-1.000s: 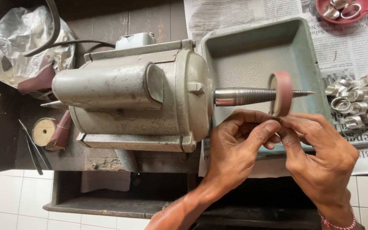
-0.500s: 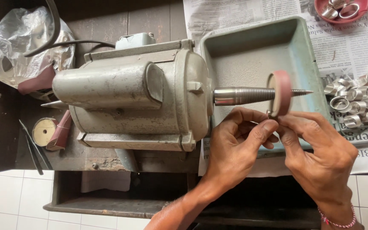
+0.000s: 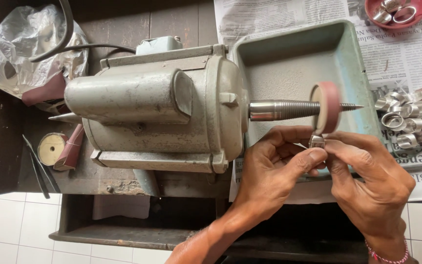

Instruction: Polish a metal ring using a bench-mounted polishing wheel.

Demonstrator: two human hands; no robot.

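A grey bench motor (image 3: pixel 152 112) lies across a dark bench, its tapered threaded spindle (image 3: pixel 289 109) pointing right and carrying a pink polishing wheel (image 3: pixel 326 106). My left hand (image 3: pixel 274 171) and my right hand (image 3: pixel 372 181) meet just below that wheel. Together their fingertips pinch a small silver metal ring (image 3: pixel 317 141), which is held against the wheel's lower edge. Fingers hide most of the ring.
A green metal tray (image 3: pixel 289 58) sits under the spindle. Several silver rings (image 3: pixel 409 117) lie piled on newspaper (image 3: pixel 411 58) at the right, and a red bowl (image 3: pixel 396 12) holds more. At the left are a crumpled plastic bag (image 3: pixel 20 49), a round disc (image 3: pixel 51 148) and a black cable (image 3: pixel 89 48).
Both hands stay pinched on the ring at the wheel's lower edge, with only a slight shift of the fingers. The motor and tray have not moved.
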